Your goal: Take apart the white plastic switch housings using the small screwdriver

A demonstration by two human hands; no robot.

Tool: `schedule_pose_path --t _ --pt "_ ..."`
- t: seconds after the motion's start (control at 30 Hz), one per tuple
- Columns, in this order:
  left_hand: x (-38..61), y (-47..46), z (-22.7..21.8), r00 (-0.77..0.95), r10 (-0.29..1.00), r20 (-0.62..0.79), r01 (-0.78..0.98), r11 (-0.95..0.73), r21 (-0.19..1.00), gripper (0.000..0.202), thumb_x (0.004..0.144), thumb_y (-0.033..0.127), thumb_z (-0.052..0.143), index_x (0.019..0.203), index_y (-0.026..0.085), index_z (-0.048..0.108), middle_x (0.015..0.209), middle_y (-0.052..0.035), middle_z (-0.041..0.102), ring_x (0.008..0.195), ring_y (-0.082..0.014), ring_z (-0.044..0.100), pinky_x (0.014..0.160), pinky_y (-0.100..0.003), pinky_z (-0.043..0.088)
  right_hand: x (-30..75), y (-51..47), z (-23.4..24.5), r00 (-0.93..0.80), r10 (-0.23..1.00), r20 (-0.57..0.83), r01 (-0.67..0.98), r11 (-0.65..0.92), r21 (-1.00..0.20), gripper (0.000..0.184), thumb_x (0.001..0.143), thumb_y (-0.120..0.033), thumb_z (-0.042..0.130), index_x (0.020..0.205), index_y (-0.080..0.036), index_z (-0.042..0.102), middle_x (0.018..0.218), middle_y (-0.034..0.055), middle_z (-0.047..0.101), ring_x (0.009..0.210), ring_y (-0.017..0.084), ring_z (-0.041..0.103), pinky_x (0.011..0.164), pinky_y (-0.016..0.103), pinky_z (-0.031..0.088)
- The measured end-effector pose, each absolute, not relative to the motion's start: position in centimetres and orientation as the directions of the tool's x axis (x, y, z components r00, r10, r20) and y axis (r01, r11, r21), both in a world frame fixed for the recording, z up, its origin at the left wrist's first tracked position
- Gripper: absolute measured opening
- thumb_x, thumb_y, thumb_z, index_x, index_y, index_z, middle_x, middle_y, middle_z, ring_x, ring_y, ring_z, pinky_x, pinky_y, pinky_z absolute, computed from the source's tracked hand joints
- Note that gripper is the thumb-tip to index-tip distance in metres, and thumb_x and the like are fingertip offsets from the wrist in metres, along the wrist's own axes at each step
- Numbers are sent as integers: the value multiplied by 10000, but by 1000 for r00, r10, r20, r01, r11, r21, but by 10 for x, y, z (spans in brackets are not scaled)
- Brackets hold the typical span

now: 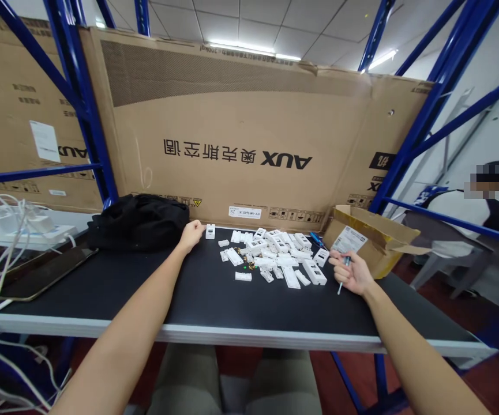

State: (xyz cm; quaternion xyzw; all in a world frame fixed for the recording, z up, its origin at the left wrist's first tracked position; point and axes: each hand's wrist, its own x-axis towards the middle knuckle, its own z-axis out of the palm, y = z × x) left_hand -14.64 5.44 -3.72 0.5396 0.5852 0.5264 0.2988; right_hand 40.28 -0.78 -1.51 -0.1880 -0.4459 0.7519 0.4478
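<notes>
A long table (102, 288) is seen, topped with a black mat and edged in pale grey along its near side. At the far left a black bag (139, 222) is slumped, and nearer, at the left end, a dark tablet (45, 274) is laid flat. A heap of white plastic parts (275, 253) is spread at the far middle, with a single white piece (210, 231) set apart to its left. A blue-handled tool (315, 237) is lodged between the heap and an open cardboard box (374, 239) at the far right, its flaps folded outward.
</notes>
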Motion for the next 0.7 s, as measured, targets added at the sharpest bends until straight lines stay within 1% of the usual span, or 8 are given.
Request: schedule_pose_path --t 0.03,0.07,0.13,0.2,0.27,0.43,0.57,0.7 --pt "-146 55 -37 -233 942 242 368 -145 919 371 988 357 640 1300 159 603 1294 -111 630 1100 -251 658 919 -460 582 399 -19 -12 -505 853 132 -519 -178 -836 128 962 -261 587 886 -164 621 614 -62 522 417 60 401 421 189 405" --pt "-145 54 -36 -223 938 265 417 -154 896 370 987 358 640 1297 158 605 1293 -109 630 1101 -253 657 920 -460 581 395 -31 -8 -471 869 150 -535 -146 -832 109 930 -244 581 846 -177 599 560 -80 449 381 52 292 392 184 345" --pt "-143 53 -35 -197 931 308 506 -172 845 366 987 357 641 1293 158 608 1291 -108 632 1100 -253 658 921 -460 581 382 -59 -3 -386 899 205 -574 -60 -817 74 844 -254 602 809 -197 570 539 -88 378 398 54 204 424 197 336" --pt "-141 49 -33 -164 922 350 581 -196 790 363 989 354 638 1293 159 606 1288 -110 633 1094 -248 660 919 -458 582 364 -87 -3 -291 920 262 -603 36 -797 111 808 -283 598 754 -205 541 545 -75 350 434 68 207 474 224 349" --pt "-138 42 -32 -123 912 392 642 -227 732 360 990 351 637 1293 159 604 1280 -110 636 1083 -242 663 912 -453 584 344 -113 -7 -139 937 319 -563 191 -804 153 806 -295 577 698 -201 523 536 -58 330 445 78 215 476 245 292" --pt "-120 10 -32 80 863 499 733 -390 558 314 999 369 620 1226 151 625 1170 -90 667 969 -204 677 842 -400 593 308 -146 -20 -73 916 394 -410 332 -850 234 864 -305 574 661 -197 534 526 -40 317 474 97 236 495 280 207" --pt "-87 -25 -26 395 753 527 678 -626 386 167 986 340 579 1011 177 608 847 -8 646 726 -145 611 713 -299 523 302 -147 -21 -74 907 414 -365 362 -858 280 915 -314 570 661 -198 545 506 -42 308 487 105 234 499 288 191" --pt "-51 -48 -13 654 571 496 536 -813 229 150 921 360 588 920 210 576 899 -23 647 784 -169 604 704 -297 455 303 -146 -19 -78 902 424 -351 373 -859 292 937 -325 572 676 -196 550 513 -38 333 494 106 254 501 292 196"
